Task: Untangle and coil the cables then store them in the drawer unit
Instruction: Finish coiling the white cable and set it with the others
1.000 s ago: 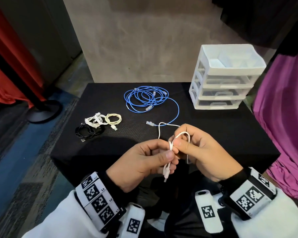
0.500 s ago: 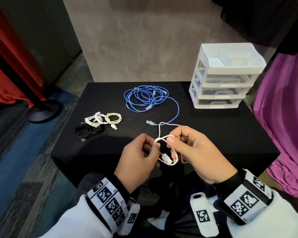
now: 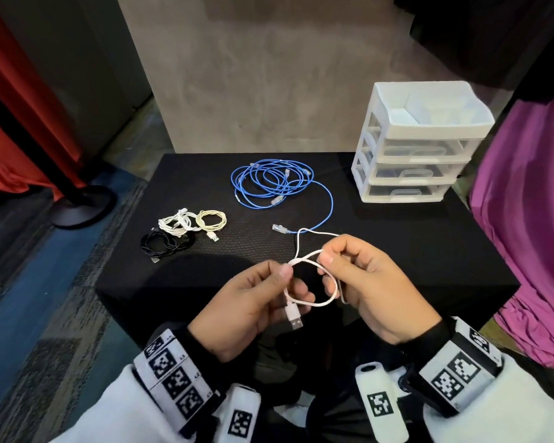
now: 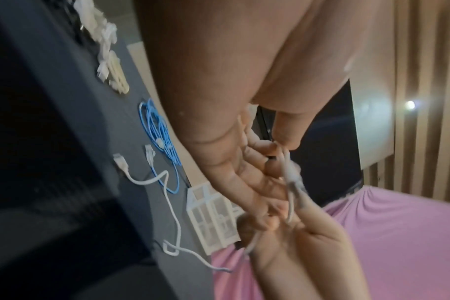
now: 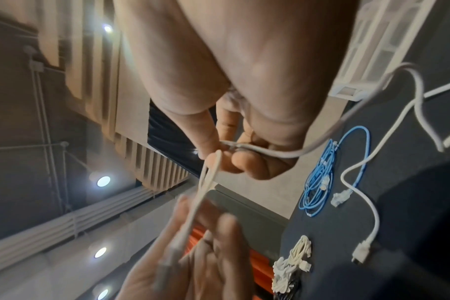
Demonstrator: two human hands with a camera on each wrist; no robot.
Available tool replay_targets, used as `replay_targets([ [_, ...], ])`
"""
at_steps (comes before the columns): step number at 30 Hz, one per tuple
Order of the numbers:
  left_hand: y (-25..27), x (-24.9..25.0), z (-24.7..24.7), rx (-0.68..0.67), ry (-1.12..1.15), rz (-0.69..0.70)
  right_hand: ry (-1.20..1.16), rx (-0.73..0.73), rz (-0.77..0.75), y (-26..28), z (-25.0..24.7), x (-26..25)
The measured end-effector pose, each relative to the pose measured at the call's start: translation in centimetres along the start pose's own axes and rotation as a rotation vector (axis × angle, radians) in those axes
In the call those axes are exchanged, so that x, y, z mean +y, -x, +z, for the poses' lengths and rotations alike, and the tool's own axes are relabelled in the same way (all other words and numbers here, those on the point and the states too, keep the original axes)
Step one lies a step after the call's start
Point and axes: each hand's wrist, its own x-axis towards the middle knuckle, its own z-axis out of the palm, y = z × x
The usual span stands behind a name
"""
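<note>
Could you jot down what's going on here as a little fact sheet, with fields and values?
Left hand: pinches the white cable
Right hand: pinches the same cable, one loop formed
Blue cable: loose pile on the black table
Small coiled cables: white, cream, black, lying together
Drawer unit: far right corner, drawers shut

Head view: set high, angled forward and down over the tabletop (image 3: 397, 251). Left wrist view: set close under the palm, rolled sideways. Right wrist view: likewise close, ceiling included. Shared by all three: blue cable (image 3: 269, 187) (image 4: 162, 138) (image 5: 321, 172), drawer unit (image 3: 419, 145) (image 4: 211, 219) (image 5: 373, 40).
</note>
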Motion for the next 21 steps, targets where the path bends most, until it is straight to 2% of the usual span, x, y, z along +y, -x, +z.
replay_targets([
  [2, 0.4, 0.7, 0.6, -0.050, 0.167, -0.039, -0.089, -0.008, 0.016, 0.0, 0.3, 0.0],
  [5, 0.4, 1.4, 1.6, -0.009, 0.298, -0.047, -0.192, -0.019, 0.040, 0.0, 0.8, 0.0],
  [9, 0.4, 2.0, 2.3, -0.011, 0.461, -0.034, -0.170, -0.010, 0.077, -0.2, 1.0, 0.6],
  [12, 0.6, 2.6, 2.3, -0.077, 0.487, -0.085, 0.008, 0.017, 0.067, -0.2, 0.8, 1.1],
  [15, 0.8, 3.1, 2.3, -0.059, 0.464, -0.080, 0.306, 0.058, 0.022, -0.3, 0.4, 1.5],
  [18, 0.6, 4.0, 2.1, 0.014, 0.495, 0.041, 0.668, 0.025, -0.060, 0.1, 0.0, 2.2],
  [21, 0.0, 4.8, 1.0, 0.086, 0.419, 0.244, 0.867, -0.126, -0.090, 1.3, 0.1, 2.6],
])
